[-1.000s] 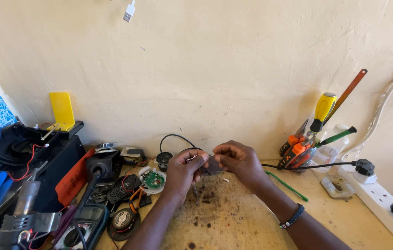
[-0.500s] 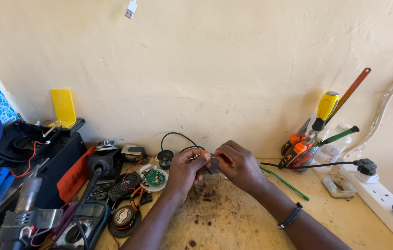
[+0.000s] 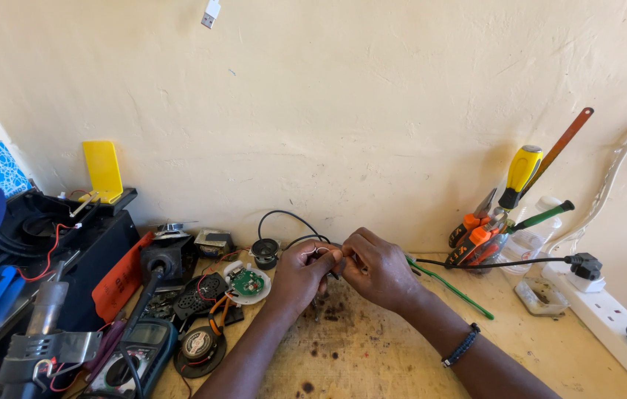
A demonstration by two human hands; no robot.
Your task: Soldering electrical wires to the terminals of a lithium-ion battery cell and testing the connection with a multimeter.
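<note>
Light: bright, even, soft daylight across wall (image 3: 343, 111) and bench (image 3: 372, 355).
Shadows: faint, short, under hands and tools.
Glare: none.
Focus: sharp throughout, no motion blur.
Edges: wide-angle bending at corners.

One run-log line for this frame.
left hand: pinching thin wire | right hand: pinching same wire | hands touching, above workbench | round circuit board at left

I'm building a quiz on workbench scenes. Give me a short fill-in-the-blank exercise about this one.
1. Both hands pinch a thin ____ wire at the bench's middle.
2. The right hand wears a dark braided ____ at the wrist.
3. The round green circuit board lies beside the ____ hand.
4. The yellow-handled screwdriver stands in a clear ____.

Missing words: black; bracelet; left; jar
</note>
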